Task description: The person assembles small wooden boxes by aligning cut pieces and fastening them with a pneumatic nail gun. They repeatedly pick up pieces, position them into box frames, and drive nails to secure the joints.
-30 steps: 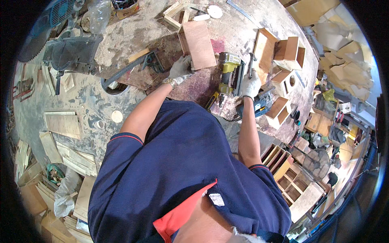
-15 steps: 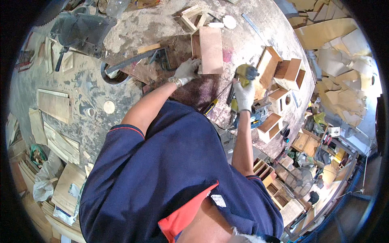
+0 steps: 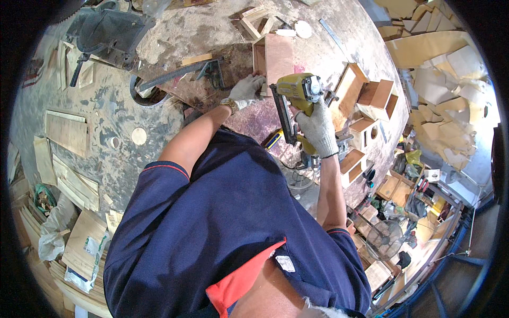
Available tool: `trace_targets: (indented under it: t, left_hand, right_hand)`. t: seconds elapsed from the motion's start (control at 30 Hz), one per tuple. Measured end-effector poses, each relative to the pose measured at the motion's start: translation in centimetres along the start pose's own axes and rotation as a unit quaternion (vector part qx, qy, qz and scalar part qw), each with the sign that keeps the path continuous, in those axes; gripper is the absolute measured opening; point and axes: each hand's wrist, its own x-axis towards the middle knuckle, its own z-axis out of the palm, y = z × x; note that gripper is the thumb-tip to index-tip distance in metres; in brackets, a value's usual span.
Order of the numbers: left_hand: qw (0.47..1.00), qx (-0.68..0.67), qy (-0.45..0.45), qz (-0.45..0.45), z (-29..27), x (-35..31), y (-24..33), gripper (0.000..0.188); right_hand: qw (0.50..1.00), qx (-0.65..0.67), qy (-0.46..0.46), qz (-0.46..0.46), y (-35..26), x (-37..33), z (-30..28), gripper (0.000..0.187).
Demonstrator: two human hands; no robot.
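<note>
My right hand, in a white knit glove, is wrapped round the handle of a yellow and black nail gun. The gun is raised above the table, its nose beside the near end of a wooden box. My left hand, gloved too and with a watch at the wrist, grips the near left corner of that box; its fingertips are partly hidden. Between my arms lies a yellow and black utility knife on the table. A hose runs below the gun.
Several small wooden boxes stand at the right. A metal ruler lies at the far right and a wooden frame at the far side. A clamp lies left of my hand. Wooden panels lie on the left.
My right hand has lifted the nail gun off the right side of the table and brought it up and left towards the box. My left hand has stayed at the box's corner.
</note>
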Motion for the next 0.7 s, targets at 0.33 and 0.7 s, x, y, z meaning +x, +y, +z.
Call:
trace_targets:
  t: [0.33, 0.7]
  left_hand:
    - [0.998, -0.018, -0.049, -0.036, -1.1, -0.1, 0.8, 0.067]
    - [0.99, 0.049, -0.088, -0.098, -4.4, 0.8, 6.6, 0.064]
  right_hand:
    - [0.995, -0.088, 0.032, -0.02, 1.1, -0.4, 0.5, 0.047]
    - [0.972, 0.15, 0.156, 0.096, 0.3, -6.5, -2.4, 0.044]
